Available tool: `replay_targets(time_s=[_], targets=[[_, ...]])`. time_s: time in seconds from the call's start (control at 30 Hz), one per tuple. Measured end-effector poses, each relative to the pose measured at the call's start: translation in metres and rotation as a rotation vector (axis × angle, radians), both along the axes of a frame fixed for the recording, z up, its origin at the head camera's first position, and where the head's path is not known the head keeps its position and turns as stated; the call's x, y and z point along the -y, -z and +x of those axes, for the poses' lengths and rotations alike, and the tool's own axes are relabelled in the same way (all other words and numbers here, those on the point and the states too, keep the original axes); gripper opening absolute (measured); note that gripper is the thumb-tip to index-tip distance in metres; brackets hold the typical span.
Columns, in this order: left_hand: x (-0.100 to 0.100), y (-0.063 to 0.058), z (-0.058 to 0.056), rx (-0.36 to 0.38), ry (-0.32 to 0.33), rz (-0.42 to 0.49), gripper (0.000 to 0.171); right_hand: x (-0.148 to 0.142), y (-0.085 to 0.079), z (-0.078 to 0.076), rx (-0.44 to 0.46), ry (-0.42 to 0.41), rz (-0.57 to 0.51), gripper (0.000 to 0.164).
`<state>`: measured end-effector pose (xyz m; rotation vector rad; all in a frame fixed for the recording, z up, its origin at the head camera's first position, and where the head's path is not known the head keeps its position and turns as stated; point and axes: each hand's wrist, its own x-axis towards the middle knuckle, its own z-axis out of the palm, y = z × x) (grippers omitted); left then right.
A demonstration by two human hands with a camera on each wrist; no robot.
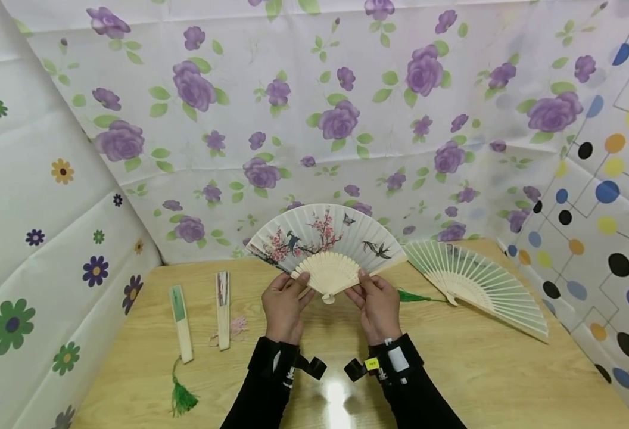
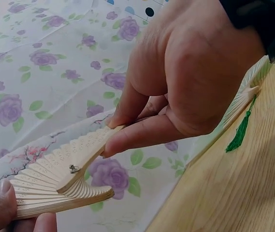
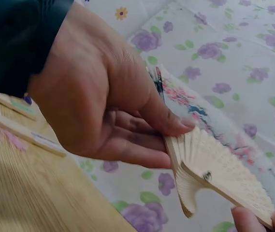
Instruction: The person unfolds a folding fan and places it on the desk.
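A folding fan (image 1: 329,269), spread wide, is held up over the table in the head view. Its pale leaf shows pink blossom, birds and a butterfly above cut-out light wooden ribs. My left hand (image 1: 286,307) pinches the left outer rib, thumb in front and fingers behind. On the opposite rib, my right hand (image 1: 380,305) grips in the same way. The fan's metal rivet (image 2: 74,168) shows at the narrow end in the left wrist view, between both hands. In the right wrist view, the left thumb presses near the ribs' printed edge.
A spread green fan (image 1: 483,286) lies at the right of the wooden table (image 1: 507,381), its green tassel (image 1: 419,296) toward the hands. To the left lie two folded fans, one green (image 1: 181,328) with a tassel, one patterned (image 1: 223,310) with a pink tassel. Flowered cloth (image 1: 293,119) hangs behind.
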<state>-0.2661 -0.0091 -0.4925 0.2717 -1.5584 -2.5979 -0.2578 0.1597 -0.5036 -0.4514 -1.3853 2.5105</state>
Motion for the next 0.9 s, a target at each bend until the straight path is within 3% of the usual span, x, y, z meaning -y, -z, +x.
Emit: replay_targets(time_s=[0.6, 0.9], targets=[[0.0007, -0.0001, -0.0011, -0.009, -0.018, 0.008, 0.016, 0.0041, -0.0012, 0.0009, 0.010, 0.004, -0.032, 0.019], [0.0008, 0.0000, 0.0001, -0.015, -0.010, 0.016, 0.004, 0.0107, -0.0034, 0.0012, 0.003, 0.054, -0.080, 0.024]])
